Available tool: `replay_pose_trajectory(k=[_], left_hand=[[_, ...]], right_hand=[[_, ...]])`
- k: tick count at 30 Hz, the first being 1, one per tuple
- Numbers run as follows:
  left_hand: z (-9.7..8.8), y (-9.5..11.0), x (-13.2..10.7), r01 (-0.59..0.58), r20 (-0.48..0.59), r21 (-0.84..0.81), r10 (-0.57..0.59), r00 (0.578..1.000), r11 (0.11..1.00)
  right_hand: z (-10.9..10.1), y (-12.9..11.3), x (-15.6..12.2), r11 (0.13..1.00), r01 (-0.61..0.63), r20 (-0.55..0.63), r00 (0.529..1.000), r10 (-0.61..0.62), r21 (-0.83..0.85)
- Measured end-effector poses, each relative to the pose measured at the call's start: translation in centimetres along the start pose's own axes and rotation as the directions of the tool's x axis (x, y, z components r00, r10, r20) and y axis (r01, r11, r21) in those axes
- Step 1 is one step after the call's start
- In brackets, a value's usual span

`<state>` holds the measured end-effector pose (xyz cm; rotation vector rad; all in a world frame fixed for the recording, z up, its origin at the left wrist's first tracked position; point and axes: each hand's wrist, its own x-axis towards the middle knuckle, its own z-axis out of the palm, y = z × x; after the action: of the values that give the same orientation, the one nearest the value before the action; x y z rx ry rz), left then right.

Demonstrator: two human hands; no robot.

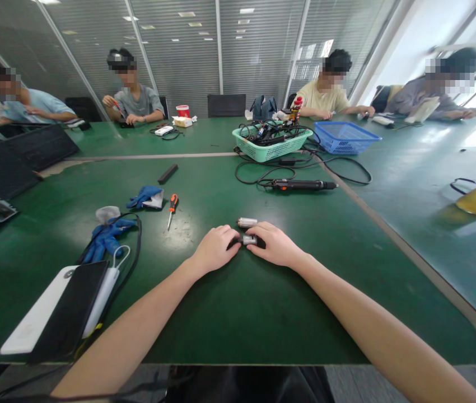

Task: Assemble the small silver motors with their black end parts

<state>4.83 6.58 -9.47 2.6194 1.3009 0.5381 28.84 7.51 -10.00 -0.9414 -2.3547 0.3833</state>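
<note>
My left hand (218, 248) and my right hand (275, 243) meet above the green table in front of me. Between them is a small silver metal cylinder (248, 239) with dark ends, lying on its side. Fingers of both hands close round its two ends, so the ends are partly hidden. Just beyond it a second silver cylinder (247, 222) lies on the table, close to the right fingertips. An orange-handled screwdriver (173, 206) rests to the left of my hands.
Blue gloves (106, 238), a white power bank (101, 302) and phone-like slabs (40, 310) lie left. Farther off are a black electric screwdriver (301, 185), a green basket (271, 150) of cables and a blue basket (343, 137). Several people sit around the table.
</note>
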Motion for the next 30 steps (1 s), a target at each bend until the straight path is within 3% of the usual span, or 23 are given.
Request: replay_pose_trajectory(k=[30], left_hand=[[-0.13, -0.39, -0.27, 0.013, -0.026, -0.065, -0.015, 1.000, 0.998]], right_hand=[[0.37, -0.10, 0.04, 1.000, 0.007, -0.015, 1.000, -0.007, -0.009]])
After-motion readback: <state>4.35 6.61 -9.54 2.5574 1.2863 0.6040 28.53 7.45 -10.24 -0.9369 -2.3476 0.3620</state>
